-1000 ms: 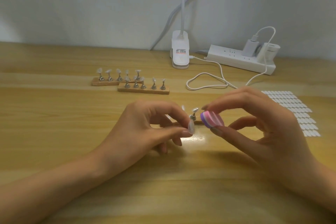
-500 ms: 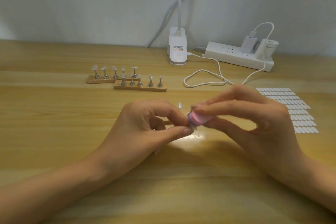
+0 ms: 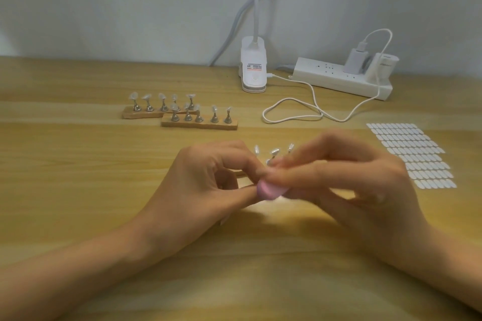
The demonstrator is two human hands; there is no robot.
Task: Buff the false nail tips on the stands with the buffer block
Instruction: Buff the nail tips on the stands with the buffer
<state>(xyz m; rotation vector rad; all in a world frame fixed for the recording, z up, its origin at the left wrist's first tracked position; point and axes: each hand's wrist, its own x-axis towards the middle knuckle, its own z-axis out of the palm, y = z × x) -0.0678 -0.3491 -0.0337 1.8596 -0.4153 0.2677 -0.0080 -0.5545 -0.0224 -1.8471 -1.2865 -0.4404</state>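
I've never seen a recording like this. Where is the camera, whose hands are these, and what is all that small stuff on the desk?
There is no machine here: these are a person's two bare hands, filmed by one camera worn on the head, looking forward and down. The right hand pinches a pink buffer block in its grip. The left hand pinches right beside it; what it holds is hidden and blurred. Just behind the fingers stand a few false nail tips on metal stands. Farther back on the wooden desk two wooden bases carry more tips. To the right lies a sheet of small white tabs. At the back are a clip lamp and a power strip.
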